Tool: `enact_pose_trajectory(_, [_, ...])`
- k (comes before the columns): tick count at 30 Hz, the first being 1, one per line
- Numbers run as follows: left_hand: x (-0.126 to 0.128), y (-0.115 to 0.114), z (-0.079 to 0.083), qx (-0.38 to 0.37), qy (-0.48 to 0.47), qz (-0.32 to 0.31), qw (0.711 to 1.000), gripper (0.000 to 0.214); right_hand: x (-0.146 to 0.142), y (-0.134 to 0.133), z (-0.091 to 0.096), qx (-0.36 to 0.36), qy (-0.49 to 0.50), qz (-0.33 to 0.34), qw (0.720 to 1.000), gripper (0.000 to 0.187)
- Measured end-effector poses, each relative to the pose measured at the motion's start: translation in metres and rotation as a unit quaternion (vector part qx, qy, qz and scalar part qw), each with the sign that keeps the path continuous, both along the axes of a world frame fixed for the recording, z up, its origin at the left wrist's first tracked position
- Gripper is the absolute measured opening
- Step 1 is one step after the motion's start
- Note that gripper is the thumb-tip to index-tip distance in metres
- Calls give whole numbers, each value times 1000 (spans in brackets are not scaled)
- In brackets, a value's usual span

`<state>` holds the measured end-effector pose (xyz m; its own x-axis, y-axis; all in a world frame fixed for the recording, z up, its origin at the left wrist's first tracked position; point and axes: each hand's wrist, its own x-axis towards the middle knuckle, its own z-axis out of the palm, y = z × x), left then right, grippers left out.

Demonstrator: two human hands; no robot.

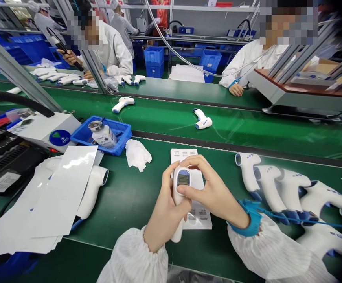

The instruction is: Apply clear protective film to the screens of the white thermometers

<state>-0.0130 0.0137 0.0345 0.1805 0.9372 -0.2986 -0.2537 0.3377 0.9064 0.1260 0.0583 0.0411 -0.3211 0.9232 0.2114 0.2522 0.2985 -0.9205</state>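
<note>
- Your white infrared thermometer [175, 192]: dark rectangular display facing up at you, handle pointing toward you.
- Your left hand [165, 212] wraps its body; your right hand [209, 188] grips the head.

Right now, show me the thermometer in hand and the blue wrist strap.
Handheld infrared thermometer [183, 179], head view, on its display.
Blue wrist strap [251, 218], head view, on the band at the right wrist.
</note>
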Motion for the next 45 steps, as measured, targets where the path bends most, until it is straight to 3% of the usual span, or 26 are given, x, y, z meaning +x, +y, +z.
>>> enact_pose_trajectory(4, [5, -6, -2, 33, 53, 18, 998, 71, -3, 4, 0, 78, 38, -19, 996, 7])
enact_pose_trajectory(8, [10, -8, -6, 48, 47, 39, 997, 72, -4, 5, 0, 75, 51, -39, 995, 10])
enact_pose_trajectory(10, [11, -7, -7, 56, 47, 59, 996, 73, -6, -1, 0, -2, 62, -31, 998, 7])
enact_pose_trajectory(12, [10, -5, -8, 80, 21, 72, 994, 79, -8, -10, -1, -133, 81, 13, 988, 31])
enact_pose_trajectory(14, [8, -1, -9, 107, -56, 47, 991, 91, -8, -16, -5, -252, 92, 81, 960, 51])
enact_pose_trajectory(16, [6, 4, -11, 118, -131, -5, 984, 99, -2, -11, -12, -301, 62, 127, 943, 45])
enact_pose_trajectory(18, [5, 8, -17, 103, -107, -36, 988, 97, 11, 14, -21, -279, -27, 91, 956, 32])
enact_pose_trajectory(20, [5, 10, -26, 78, -15, -54, 995, 90, 31, 59, -31, -220, -156, -31, 962, 32])
enact_pose_trajectory(21, [6, 10, -32, 67, 30, -70, 995, 82, 43, 86, -34, -197, -238, -129, 942, 33])
enact_pose_trajectory(22, [7, 9, -38, 59, 64, -88, 992, 73, 54, 114, -36, -188, -273, -182, 926, 37])
enact_pose_trajectory(25, [12, 7, -52, 60, 111, -107, 986, 47, 73, 190, -35, -155, -327, -280, 889, 50])
enact_pose_trajectory(28, [15, 7, -57, 41, 116, -87, 989, 36, 58, 237, -37, -136, -343, -329, 869, 63])
enact_pose_trajectory(31, [20, 8, -60, 9, 120, -58, 991, 27, 19, 261, -46, -162, -328, -324, 873, 75])
enact_pose_trajectory(33, [24, 8, -64, 18, 129, -23, 991, 25, -5, 271, -51, -184, -311, -313, 879, 69])
enact_pose_trajectory(36, [28, 8, -68, 54, 132, 8, 990, 25, -22, 277, -49, -188, -286, -290, 894, 53])
enact_pose_trajectory(39, [19, 9, -61, 53, 129, 20, 990, 22, -15, 265, -34, -144, -258, -234, 926, 61])
enact_pose_trajectory(41, [4, 11, -48, 77, 161, 39, 983, 26, -5, 241, -22, -102, -240, -173, 950, 59])
enact_pose_trajectory(42, [-4, 13, -41, 119, 200, 82, 969, 31, 1, 224, -16, -87, -232, -138, 959, 56])
enact_pose_trajectory(44, [-20, 17, -27, 192, 282, 155, 927, 49, 11, 183, -6, -74, -215, -27, 974, 50])
enact_pose_trajectory(45, [-26, 19, -22, 201, 294, 158, 921, 60, 16, 161, -2, -76, -204, 51, 975, 46])
